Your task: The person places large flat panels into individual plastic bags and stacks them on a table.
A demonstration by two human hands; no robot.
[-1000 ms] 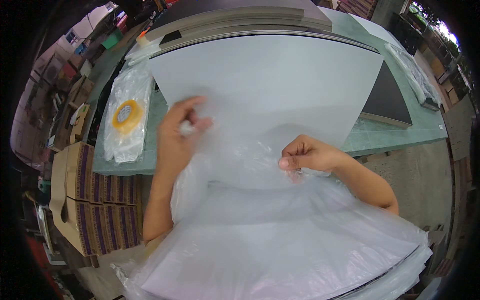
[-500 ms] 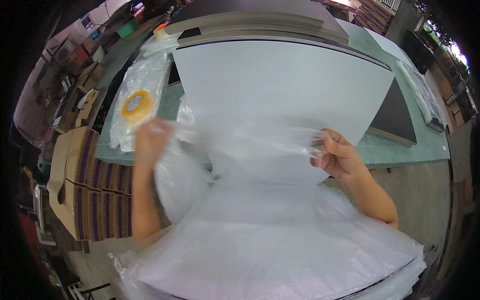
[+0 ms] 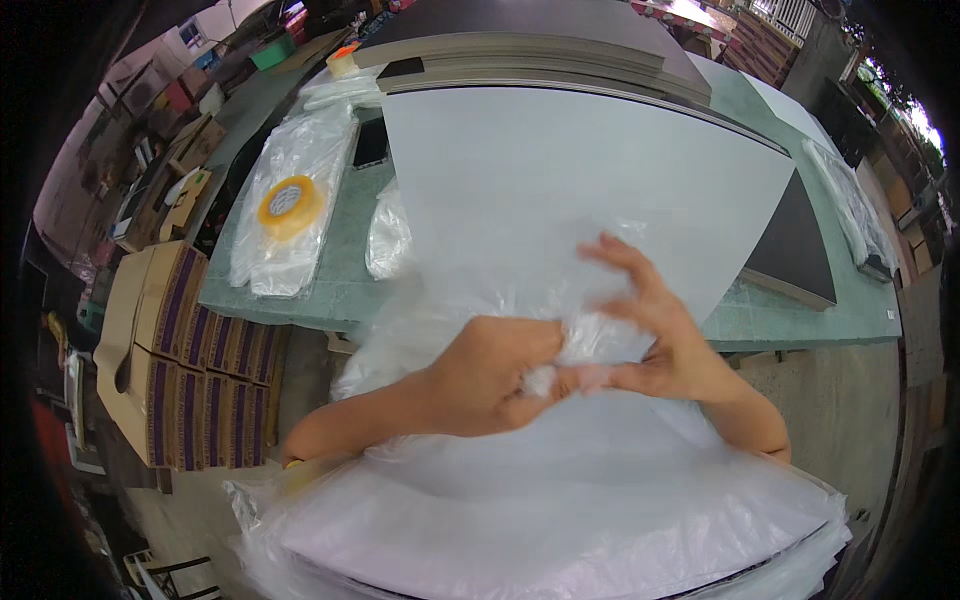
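Observation:
Clear plastic film [image 3: 440, 310] is gathered up in front of me, and its bunched part lies between my two hands. My left hand [image 3: 505, 375] is closed around the bunched film, a small wad poking out by its thumb. Facing it, my right hand [image 3: 650, 335] has its fingers spread and slightly blurred, with its thumb by the left thumb, against the film. Below both hands a broad pale panel in plastic wrapping [image 3: 570, 500] lies close to me. A large white board [image 3: 570, 170] lies beyond them on the green table [image 3: 345, 215].
On the left of the table, a roll of yellowish tape [image 3: 290, 207] lies on folded clear bags [image 3: 280, 255]. A dark phone-like slab [image 3: 371, 143] is beside them. Stacked dark boards [image 3: 520, 40] stand at the back. Flattened cartons [image 3: 190, 360] are piled at the left.
My hands were apart, stretching the film between them. They have come together at the middle, the left moving right and down. The film is now bunched and the right fingers have spread.

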